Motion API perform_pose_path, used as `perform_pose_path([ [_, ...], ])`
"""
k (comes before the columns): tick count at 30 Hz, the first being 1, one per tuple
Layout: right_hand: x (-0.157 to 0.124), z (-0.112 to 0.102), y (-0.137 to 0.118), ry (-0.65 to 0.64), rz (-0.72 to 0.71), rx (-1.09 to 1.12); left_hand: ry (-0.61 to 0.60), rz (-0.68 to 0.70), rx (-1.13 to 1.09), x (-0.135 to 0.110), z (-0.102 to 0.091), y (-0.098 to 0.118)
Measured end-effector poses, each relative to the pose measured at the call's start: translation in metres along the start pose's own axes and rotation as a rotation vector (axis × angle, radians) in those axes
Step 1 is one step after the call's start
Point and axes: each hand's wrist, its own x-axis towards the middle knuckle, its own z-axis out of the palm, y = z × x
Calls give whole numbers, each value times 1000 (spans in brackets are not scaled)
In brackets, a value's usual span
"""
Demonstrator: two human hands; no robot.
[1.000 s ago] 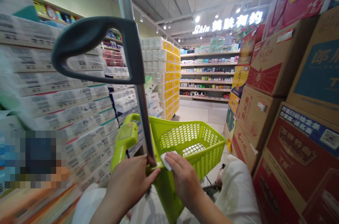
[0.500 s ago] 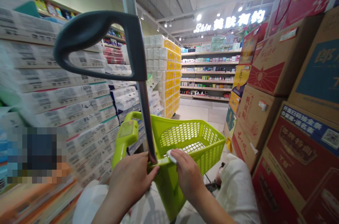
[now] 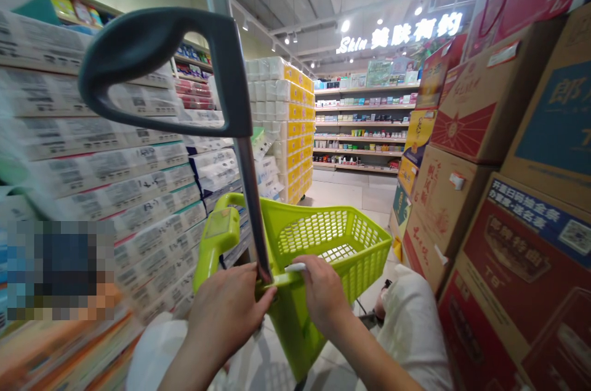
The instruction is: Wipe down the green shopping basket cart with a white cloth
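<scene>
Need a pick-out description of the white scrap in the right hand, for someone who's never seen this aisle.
Between the stacked tissue packs and the cardboard cartons stands a lime-green mesh shopping basket. On its near rim, the right hand pinches a small white scrap of tissue or cloth. A thin sliver pokes past the fingers, pale against the basket's green.

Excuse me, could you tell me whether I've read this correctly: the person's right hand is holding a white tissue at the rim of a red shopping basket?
Not quite: the basket is lime green, not red, as the head view shows. The rest stands: the right hand is holding a white tissue at its rim.
</scene>
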Motion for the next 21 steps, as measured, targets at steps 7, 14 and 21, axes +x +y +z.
perform_pose_path([
  [7,21,-4,-12,-226,0,154,3,9,-5,0,1,0],
  [14,17,-9,-17,-202,-29,128,-2,-2,-1,0,-1,1],
  [21,-11,-3,-1,92,-229,104,-8,3,2,-1,-1,-1],
])
